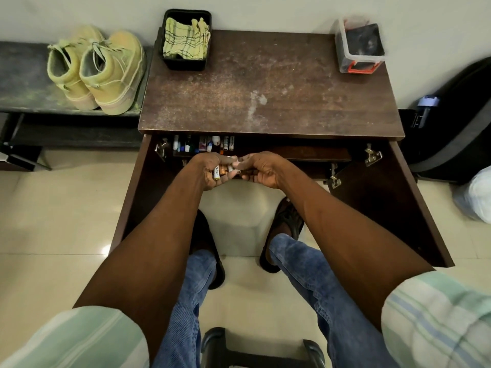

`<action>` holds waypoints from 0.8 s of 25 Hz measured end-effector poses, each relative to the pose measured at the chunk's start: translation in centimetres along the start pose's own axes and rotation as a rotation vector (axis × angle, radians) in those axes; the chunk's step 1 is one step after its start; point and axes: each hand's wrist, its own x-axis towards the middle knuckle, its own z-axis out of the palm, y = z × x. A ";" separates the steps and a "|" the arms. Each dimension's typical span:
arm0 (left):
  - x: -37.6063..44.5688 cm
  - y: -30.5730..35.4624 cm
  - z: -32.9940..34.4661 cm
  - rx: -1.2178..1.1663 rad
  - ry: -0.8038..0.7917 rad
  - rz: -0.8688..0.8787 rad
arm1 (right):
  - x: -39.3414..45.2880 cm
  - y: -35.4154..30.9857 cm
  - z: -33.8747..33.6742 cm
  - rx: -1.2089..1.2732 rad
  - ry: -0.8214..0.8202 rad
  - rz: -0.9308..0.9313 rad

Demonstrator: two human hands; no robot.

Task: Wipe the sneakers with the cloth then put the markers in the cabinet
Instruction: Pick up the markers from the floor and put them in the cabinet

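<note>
Fingers of the left hand are curled round a small bundle of markers, clamped so the loose barrels stay gathered instead of rolling apart, while the right hand meets it with fingertips pinched at the bundle's end, seemingly drawing one out to place; how firmly it grips is hard to tell. Both hands hover just in front of the open cabinet, whose two doors swing wide to give access to the inner shelf. More markers and pens already stand in a row at the left of that shelf, likely because that is where the held ones belong. Sneakers sit side by side on the low bench to the left, and the cloth lies folded in a black tray on the cabinet's top surface, which suggests the wiping is finished. A clear box stands at the far right corner.
</note>
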 end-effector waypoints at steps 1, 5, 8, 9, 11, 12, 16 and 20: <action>0.2 0.0 -0.2 0.007 0.003 -0.004 | 0.4 0.2 0.0 -0.002 -0.010 0.013; 0.7 0.1 -0.7 0.023 0.047 -0.027 | 1.8 0.7 0.1 0.023 0.030 0.032; 1.0 0.3 -1.1 -0.037 0.071 -0.002 | 3.8 0.5 0.0 0.081 0.134 -0.002; 1.2 0.4 -1.3 -0.055 0.074 0.006 | 5.1 0.4 -0.1 0.091 0.210 -0.022; 1.6 0.4 -1.6 -0.070 0.072 0.004 | 8.0 0.6 -0.2 0.054 0.404 -0.083; 1.8 0.5 -1.7 -0.075 0.069 0.004 | 9.4 0.8 -0.3 0.010 0.500 -0.118; 2.0 1.2 -2.0 -0.128 0.062 0.023 | 13.2 1.0 -0.5 -0.343 0.687 -0.231; 1.7 1.4 -1.9 -0.145 0.036 0.016 | 15.4 0.5 0.0 -0.539 0.622 -0.134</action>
